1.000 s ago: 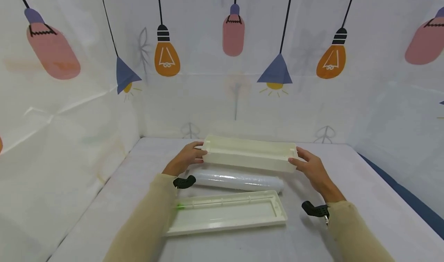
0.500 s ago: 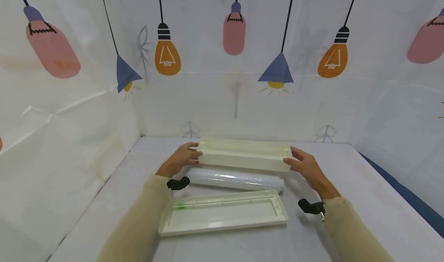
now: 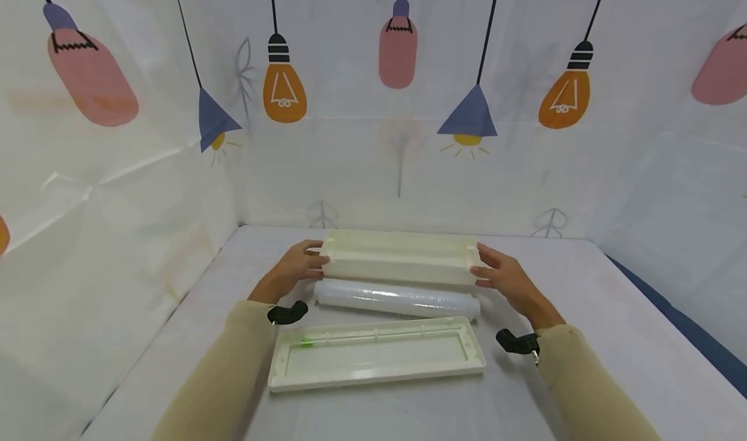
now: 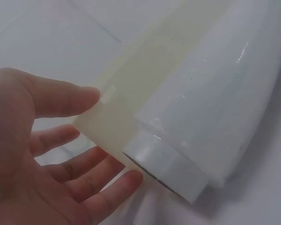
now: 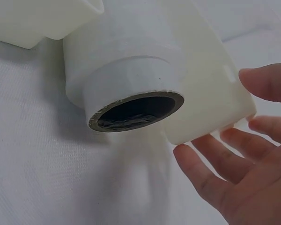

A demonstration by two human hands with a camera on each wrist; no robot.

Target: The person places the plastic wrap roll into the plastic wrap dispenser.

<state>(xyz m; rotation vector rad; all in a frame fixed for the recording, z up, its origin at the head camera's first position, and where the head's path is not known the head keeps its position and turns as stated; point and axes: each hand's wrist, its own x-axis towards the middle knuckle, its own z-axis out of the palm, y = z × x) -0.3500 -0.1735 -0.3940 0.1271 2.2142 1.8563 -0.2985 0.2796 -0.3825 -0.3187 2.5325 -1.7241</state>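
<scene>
Between left hand (image 3: 290, 269) and right hand (image 3: 509, 279), which grip its ends, the cream plastic box (image 3: 399, 271) stretches crosswise, just behind the film roll (image 3: 397, 297).

Near approach barred twice; side room at right.
Shallow tray (image 3: 376, 357), then wrapped roll (image 3: 397, 299), lie before deep box (image 3: 399, 269); left hand (image 3: 292, 266) and right hand (image 3: 509, 280) block its ends; passable tabletop (image 3: 607, 305) beyond the right.
</scene>
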